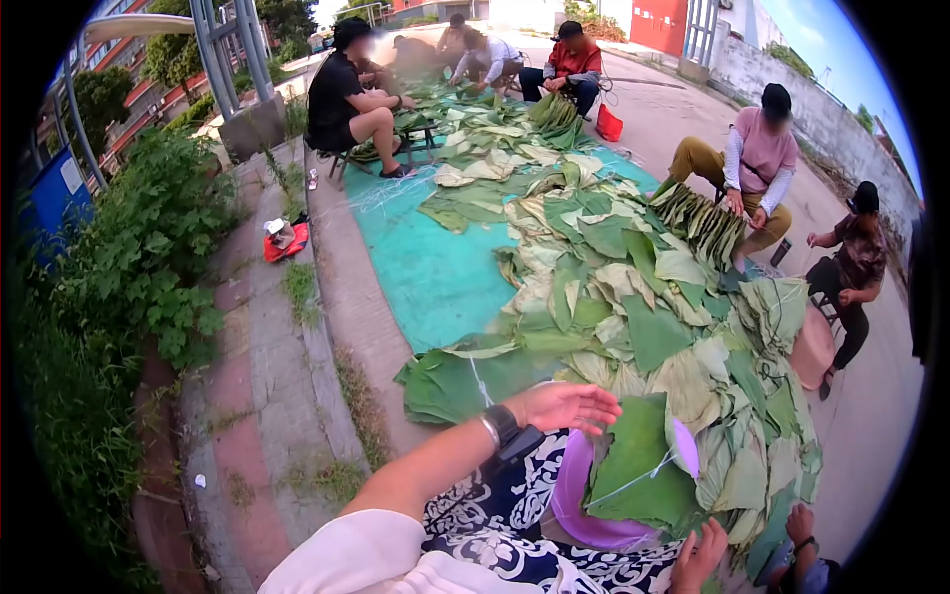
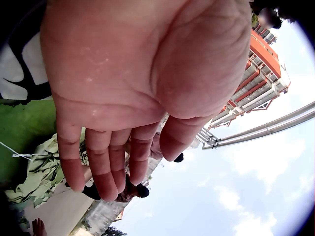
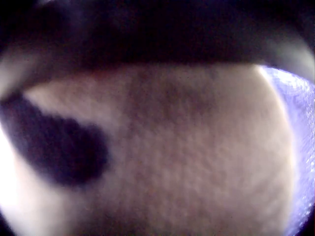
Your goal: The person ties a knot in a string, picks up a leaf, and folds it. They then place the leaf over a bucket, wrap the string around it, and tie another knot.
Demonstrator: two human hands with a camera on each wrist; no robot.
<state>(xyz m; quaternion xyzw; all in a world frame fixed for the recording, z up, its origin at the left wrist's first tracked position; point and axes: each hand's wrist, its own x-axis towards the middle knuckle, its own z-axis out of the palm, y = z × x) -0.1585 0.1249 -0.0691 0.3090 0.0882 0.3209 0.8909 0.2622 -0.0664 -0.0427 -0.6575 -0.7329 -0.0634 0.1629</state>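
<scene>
A bundle of green leaves (image 1: 648, 470) tied with white string lies over a purple basin (image 1: 572, 495) at the wearer's lap in the head view. Just above its left edge is my left hand (image 1: 566, 406), fingers extended and holding nothing; the left wrist view shows its bare palm (image 2: 142, 64) and loosely straight fingers. My right hand (image 1: 699, 556) is at the bottom edge, by the lower right of the bundle, with fingers spread. The right wrist view is blurred and shows mostly skin, without clear fingers.
Overlapping leaves (image 1: 658, 337) cover much of a teal sheet (image 1: 430, 267). Several seated people work around it. Another tied bundle (image 1: 465, 381) lies beyond my left forearm. A person's hand (image 1: 800, 523) shows at the lower right. Paving and plants line the left.
</scene>
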